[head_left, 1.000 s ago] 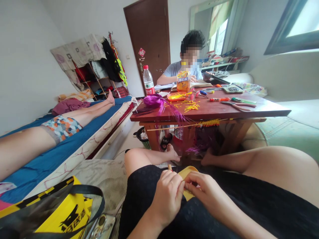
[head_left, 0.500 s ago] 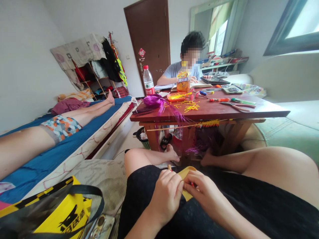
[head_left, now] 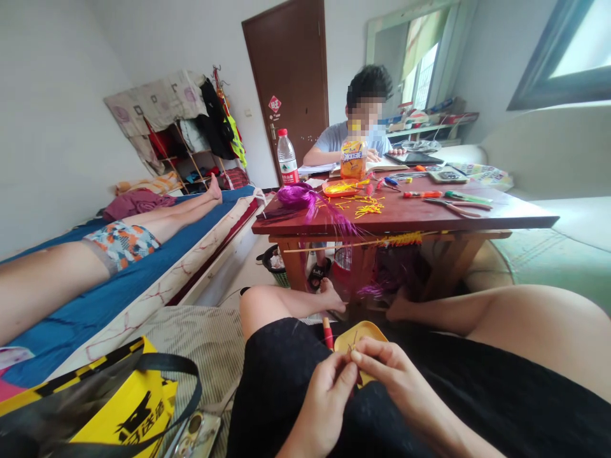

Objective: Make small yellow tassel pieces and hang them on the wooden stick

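My left hand (head_left: 329,388) and my right hand (head_left: 389,369) meet over my lap, fingertips pinched together. Between them is a small thin piece with fine dark strands poking up; its exact kind is too small to make out. Just beyond the fingers lies a yellow tray (head_left: 368,328) on the black cloth over my lap, partly hidden by the right hand. A spool of red thread (head_left: 328,335) stands at the tray's left edge, near my left hand, touched by neither hand.
Ahead, a red-brown table (head_left: 420,219) bears purple fibres (head_left: 298,194), yellow pieces (head_left: 370,208), pliers (head_left: 458,207) and drink bottles (head_left: 353,159). Someone (head_left: 324,143) sits behind it. Another person's legs (head_left: 191,202) rest on the bed. A yellow bag (head_left: 128,413) sits at lower left.
My left hand has turned and drawn down toward me, uncovering the red thread spool and more of the tray. Both hands' fingertips now meet around the thin piece, which has come into sight.
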Demonstrator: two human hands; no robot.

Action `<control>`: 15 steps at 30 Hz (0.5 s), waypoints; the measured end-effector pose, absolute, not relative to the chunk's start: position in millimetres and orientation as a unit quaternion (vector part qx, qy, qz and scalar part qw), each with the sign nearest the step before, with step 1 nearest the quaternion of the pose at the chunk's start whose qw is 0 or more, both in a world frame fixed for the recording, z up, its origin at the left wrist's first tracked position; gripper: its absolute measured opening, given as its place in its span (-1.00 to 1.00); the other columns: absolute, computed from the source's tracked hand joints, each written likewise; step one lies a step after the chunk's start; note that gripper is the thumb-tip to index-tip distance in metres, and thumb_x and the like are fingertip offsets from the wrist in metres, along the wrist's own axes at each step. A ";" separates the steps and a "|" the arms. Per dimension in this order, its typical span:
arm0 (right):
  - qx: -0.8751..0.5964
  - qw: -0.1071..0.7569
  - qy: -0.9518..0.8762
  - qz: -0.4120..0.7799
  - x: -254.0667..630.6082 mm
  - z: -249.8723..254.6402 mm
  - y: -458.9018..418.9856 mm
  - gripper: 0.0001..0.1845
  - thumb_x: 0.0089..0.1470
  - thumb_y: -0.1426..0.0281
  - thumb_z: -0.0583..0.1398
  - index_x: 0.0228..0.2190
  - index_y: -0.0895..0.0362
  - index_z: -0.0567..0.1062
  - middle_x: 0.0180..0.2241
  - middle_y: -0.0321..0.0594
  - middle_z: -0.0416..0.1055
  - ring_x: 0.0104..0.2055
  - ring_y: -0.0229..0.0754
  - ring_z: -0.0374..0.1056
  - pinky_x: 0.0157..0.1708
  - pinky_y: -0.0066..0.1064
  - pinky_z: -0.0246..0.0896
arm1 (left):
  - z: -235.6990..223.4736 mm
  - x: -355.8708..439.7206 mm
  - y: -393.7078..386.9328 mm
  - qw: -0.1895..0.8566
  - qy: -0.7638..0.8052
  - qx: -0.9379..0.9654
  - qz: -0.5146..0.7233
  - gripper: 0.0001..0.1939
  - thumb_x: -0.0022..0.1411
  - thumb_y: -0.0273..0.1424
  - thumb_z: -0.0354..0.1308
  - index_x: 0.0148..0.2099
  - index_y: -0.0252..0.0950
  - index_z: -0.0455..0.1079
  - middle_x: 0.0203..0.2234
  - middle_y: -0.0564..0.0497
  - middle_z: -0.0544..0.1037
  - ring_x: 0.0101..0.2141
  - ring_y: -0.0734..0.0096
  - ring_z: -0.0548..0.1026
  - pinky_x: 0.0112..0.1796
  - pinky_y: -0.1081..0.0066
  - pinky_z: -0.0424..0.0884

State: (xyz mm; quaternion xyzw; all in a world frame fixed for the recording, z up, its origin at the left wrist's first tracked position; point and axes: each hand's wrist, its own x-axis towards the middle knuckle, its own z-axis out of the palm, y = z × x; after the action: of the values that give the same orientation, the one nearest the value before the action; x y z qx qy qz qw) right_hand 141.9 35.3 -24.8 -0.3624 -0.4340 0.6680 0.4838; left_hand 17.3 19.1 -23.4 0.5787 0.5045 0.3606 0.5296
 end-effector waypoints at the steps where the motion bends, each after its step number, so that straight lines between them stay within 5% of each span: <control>1: -0.346 0.483 -0.422 0.684 140.4 -25.5 33.9 -0.69 -0.11 0.21 0.23 -0.64 0.19 0.40 -0.67 -0.37 0.23 -0.58 -0.32 0.16 -0.51 -0.46 0.07 | -26.4 18.7 21.8 0.556 0.489 0.553 0.383 -0.63 0.14 -0.08 -0.02 -0.40 -0.31 0.31 -0.57 0.07 0.32 -0.52 0.50 0.27 -0.46 0.49 0.22; 5: -0.322 0.517 -0.345 0.714 134.2 -27.0 26.4 -0.72 -0.12 0.25 0.26 -0.65 0.19 0.42 -0.69 -0.37 0.24 -0.59 -0.34 0.15 -0.51 -0.50 0.08 | -26.2 21.3 21.4 0.543 0.464 0.562 0.416 -0.60 0.16 -0.11 -0.01 -0.51 -0.35 0.28 -0.65 0.09 0.25 -0.57 0.53 0.22 -0.49 0.50 0.19; 12: -0.339 0.530 -0.211 0.748 124.5 -28.8 10.9 -0.77 -0.31 0.28 0.36 -0.61 0.16 0.48 -0.57 -0.31 0.33 -0.51 -0.30 0.25 -0.44 -0.51 0.19 | -25.3 12.4 7.7 0.200 0.377 0.804 0.413 -0.72 0.24 -0.40 -0.13 -0.52 -0.30 0.22 -0.56 -0.04 0.41 -0.47 0.39 0.37 -0.42 0.44 0.29; 15: -0.345 0.529 -0.254 0.732 126.1 -29.2 13.6 -0.78 -0.25 0.26 0.33 -0.57 0.15 0.48 -0.55 -0.30 0.35 -0.49 -0.29 0.27 -0.42 -0.50 0.21 | -28.8 12.1 11.4 0.165 0.373 0.826 0.388 -0.72 0.24 -0.42 -0.15 -0.49 -0.29 0.25 -0.56 -0.05 0.44 -0.49 0.37 0.39 -0.43 0.42 0.30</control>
State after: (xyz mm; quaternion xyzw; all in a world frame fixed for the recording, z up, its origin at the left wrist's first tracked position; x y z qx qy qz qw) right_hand 126.1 13.6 -29.2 -0.3448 -0.2543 0.7323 0.5293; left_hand 12.1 11.4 -28.8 0.8262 0.3734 0.3882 0.1653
